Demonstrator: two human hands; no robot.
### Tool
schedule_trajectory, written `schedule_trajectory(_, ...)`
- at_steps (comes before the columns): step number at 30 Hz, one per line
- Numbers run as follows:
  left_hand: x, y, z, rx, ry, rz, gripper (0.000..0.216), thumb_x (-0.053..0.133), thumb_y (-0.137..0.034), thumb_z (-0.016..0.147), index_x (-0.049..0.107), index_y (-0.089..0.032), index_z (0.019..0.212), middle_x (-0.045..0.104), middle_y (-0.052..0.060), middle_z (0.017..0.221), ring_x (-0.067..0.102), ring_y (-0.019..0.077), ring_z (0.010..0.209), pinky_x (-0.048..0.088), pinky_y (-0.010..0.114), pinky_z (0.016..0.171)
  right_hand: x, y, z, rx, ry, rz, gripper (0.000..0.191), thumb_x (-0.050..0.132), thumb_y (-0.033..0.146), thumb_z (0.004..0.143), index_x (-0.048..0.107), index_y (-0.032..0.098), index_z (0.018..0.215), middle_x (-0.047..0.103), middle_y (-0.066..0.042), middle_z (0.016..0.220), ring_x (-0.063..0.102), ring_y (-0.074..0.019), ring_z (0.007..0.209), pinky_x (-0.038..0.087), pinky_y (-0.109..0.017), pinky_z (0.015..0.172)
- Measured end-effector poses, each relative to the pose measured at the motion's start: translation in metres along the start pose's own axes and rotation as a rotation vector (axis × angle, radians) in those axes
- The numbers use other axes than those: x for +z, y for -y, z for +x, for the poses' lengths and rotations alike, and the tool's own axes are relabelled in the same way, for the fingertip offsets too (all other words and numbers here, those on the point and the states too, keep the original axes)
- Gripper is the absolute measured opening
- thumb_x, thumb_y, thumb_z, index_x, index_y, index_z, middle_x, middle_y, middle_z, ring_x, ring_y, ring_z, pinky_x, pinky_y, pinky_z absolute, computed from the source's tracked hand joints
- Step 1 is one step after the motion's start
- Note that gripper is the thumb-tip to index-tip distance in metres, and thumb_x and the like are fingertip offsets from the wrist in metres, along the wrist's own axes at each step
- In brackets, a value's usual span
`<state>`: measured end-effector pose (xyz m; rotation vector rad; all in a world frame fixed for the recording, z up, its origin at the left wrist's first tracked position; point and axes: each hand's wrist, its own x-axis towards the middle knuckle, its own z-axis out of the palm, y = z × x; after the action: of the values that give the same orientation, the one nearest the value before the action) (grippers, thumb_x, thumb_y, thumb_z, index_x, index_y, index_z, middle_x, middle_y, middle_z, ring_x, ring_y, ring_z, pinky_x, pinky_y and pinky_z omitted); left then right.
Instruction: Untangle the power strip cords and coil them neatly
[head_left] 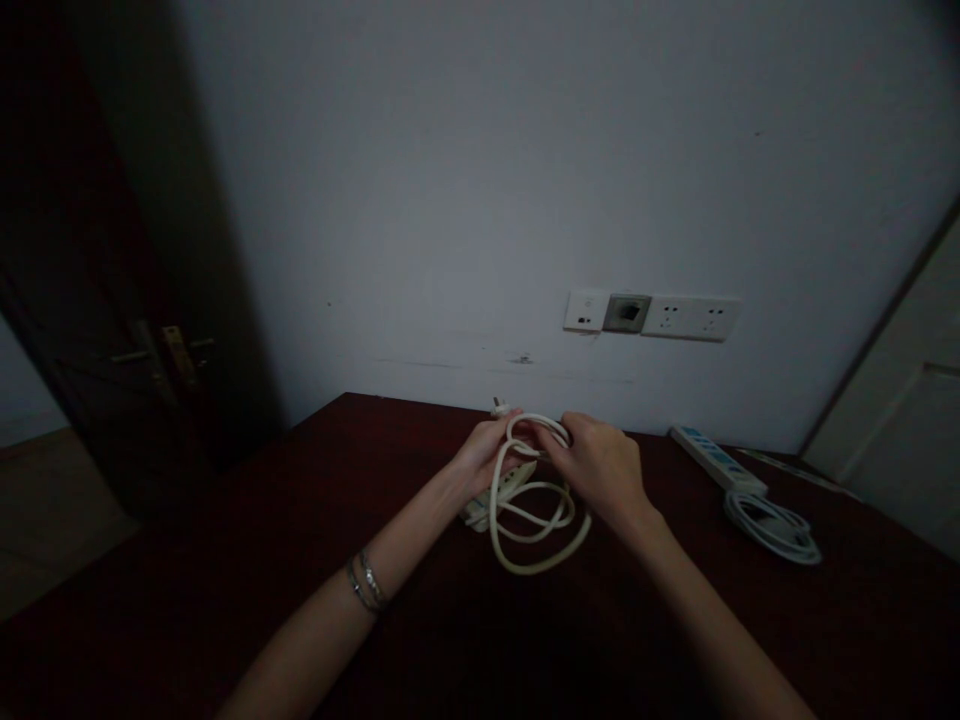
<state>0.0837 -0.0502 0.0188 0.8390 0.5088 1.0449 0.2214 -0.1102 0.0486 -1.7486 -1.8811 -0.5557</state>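
Observation:
A white power cord [537, 569] hangs in loose loops between my two hands. My left hand [485, 452] holds the cord near its plug [499, 407], whose prongs point up and away from me. My right hand [598, 461] grips the upper part of the loops with thumb and fingers. Under and behind the loops, a white power strip [513, 484] shows in part by my left hand; the cord and the hand hide the rest of it.
Another power strip [716, 457] with blue sockets lies to the right on the dark red table [315, 540], its grey cord [776, 530] coiled at the near end. Wall sockets [684, 317] sit above the table. A dark door [82, 300] stands at the left.

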Motion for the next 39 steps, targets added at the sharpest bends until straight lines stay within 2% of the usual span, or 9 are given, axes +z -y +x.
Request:
schedule_trajectory(4,-0.002,-0.003,0.001,0.004,-0.008,-0.031,0.015,0.058,-0.021,0.080,0.062,-0.008,0.074,0.063,0.005,0.066,0.059,0.0100,0.057,0.049,0.021,0.059,-0.003,-0.004,0.003,0.035,0.148,0.199,0.038,0.048,0.053,0.079,0.056,0.018,0.066,0.062,-0.006,0.066,0.052,-0.0159,0.056,0.018,-0.025,0.049)
schedule_trajectory(7,-0.003,-0.003,0.000,0.047,-0.018,0.062,0.012,0.061,-0.019,0.076,0.064,-0.007,0.078,0.064,0.006,0.066,0.060,0.0107,0.057,0.048,0.021,0.057,-0.013,-0.013,0.007,0.022,0.362,0.609,0.038,0.058,0.053,0.071,0.054,0.016,0.063,0.058,-0.004,0.061,0.049,-0.0126,0.054,0.028,-0.023,0.049)
schedule_trajectory(11,0.003,0.002,-0.006,0.096,-0.011,0.229,0.019,0.065,-0.024,0.071,0.065,-0.007,0.078,0.063,0.005,0.062,0.058,0.0117,0.051,0.045,0.023,0.053,-0.026,-0.030,0.012,0.043,0.558,1.086,0.037,0.064,0.050,0.067,0.060,0.014,0.077,0.060,-0.002,0.065,0.053,-0.0117,0.057,0.036,-0.023,0.052)
schedule_trajectory(17,0.014,0.010,-0.015,0.070,0.133,0.367,0.025,0.069,-0.032,0.067,0.064,-0.009,0.074,0.064,0.006,0.062,0.059,0.0129,0.050,0.045,0.024,0.053,0.003,-0.045,0.021,0.268,0.445,1.098,0.048,0.053,0.059,0.073,0.061,0.012,0.068,0.055,-0.002,0.054,0.047,-0.0096,0.047,0.034,-0.023,0.047)
schedule_trajectory(21,0.012,0.015,-0.015,0.066,0.290,0.467,0.029,0.065,-0.037,0.071,0.063,-0.008,0.073,0.064,0.007,0.060,0.060,0.0144,0.047,0.045,0.025,0.051,0.015,-0.032,0.016,0.220,0.701,1.287,0.051,0.051,0.061,0.073,0.060,0.012,0.063,0.061,-0.005,0.057,0.051,-0.0101,0.048,0.038,-0.023,0.050)
schedule_trajectory(24,0.010,0.018,-0.012,0.072,0.281,0.506,0.032,0.065,-0.040,0.070,0.062,-0.008,0.069,0.062,0.006,0.056,0.058,0.0140,0.044,0.044,0.024,0.049,0.019,-0.019,0.011,0.174,0.871,1.429,0.054,0.048,0.061,0.076,0.058,0.011,0.058,0.058,-0.006,0.048,0.051,-0.0117,0.042,0.037,-0.023,0.045)
schedule_trajectory(30,0.009,0.024,-0.007,0.070,0.140,0.419,0.031,0.068,-0.040,0.066,0.062,-0.010,0.073,0.063,0.004,0.060,0.057,0.0125,0.049,0.046,0.026,0.053,0.031,-0.009,0.014,0.448,0.679,1.723,0.030,0.062,0.040,0.075,0.058,0.010,0.071,0.057,-0.001,0.049,0.050,-0.0100,0.040,0.038,-0.021,0.040)
schedule_trajectory(35,0.006,0.027,-0.007,-0.067,0.267,0.455,0.026,0.060,-0.032,0.074,0.067,-0.008,0.077,0.068,0.011,0.075,0.063,0.0153,0.065,0.046,0.028,0.068,0.018,-0.022,0.020,0.621,0.503,1.910,0.015,0.047,0.023,0.087,0.057,0.012,0.087,0.067,-0.009,0.079,0.065,-0.0142,0.072,0.053,-0.027,0.067)
schedule_trajectory(39,0.004,0.026,-0.009,-0.147,0.317,0.470,0.024,0.056,-0.028,0.077,0.068,-0.009,0.085,0.069,0.012,0.083,0.064,0.0161,0.071,0.047,0.030,0.074,0.013,-0.043,0.024,0.738,0.346,1.989,0.015,0.041,0.017,0.090,0.056,0.015,0.087,0.067,-0.005,0.076,0.064,-0.0102,0.063,0.054,-0.024,0.062)
